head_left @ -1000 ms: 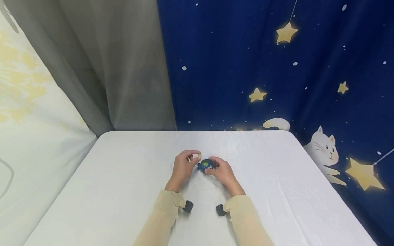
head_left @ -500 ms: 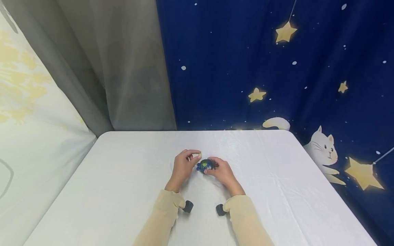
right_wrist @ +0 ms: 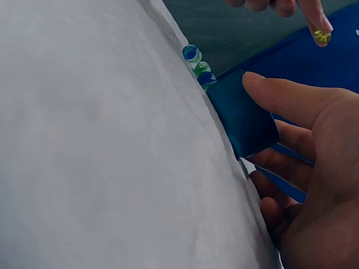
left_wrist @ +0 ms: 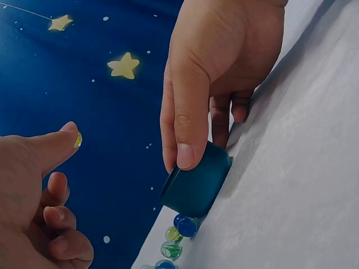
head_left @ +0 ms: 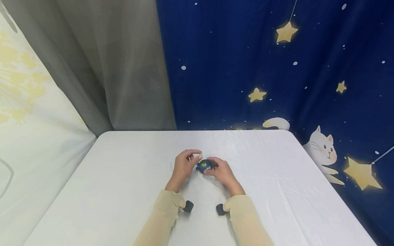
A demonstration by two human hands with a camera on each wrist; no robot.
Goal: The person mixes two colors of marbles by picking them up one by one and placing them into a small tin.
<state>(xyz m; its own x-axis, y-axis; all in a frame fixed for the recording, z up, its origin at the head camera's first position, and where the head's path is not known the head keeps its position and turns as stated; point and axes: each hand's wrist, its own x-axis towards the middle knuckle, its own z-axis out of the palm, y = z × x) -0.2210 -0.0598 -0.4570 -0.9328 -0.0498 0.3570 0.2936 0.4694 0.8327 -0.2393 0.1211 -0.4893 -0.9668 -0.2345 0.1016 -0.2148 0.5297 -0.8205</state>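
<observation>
Near the middle of the white table (head_left: 129,191), my left hand (head_left: 183,165) pinches a yellow glass marble (right_wrist: 322,37) between thumb and index finger, raised above the tabletop. My right hand (head_left: 224,171) grips a dark teal-blue cup (right_wrist: 241,119) by its side, thumb on the near wall and fingers behind. The cup sits upright on the cloth, and marbles show inside its mouth in the head view. Just left of it lie several loose marbles (left_wrist: 171,249), blue and green, close against its wall. The left hand's other fingers are loosely curled.
Both forearms wear cream sleeves (head_left: 161,212), each with a black wrist device (head_left: 188,206). A grey curtain (head_left: 138,68) and a dark blue star-print curtain (head_left: 221,68) hang beyond the table's far edge. A white patterned cloth (head_left: 37,136) hangs at the left.
The cup and right hand have slid slightly left, toward the loose marbles. My left hand has stayed nearly in place, still pinching the yellow marble.
</observation>
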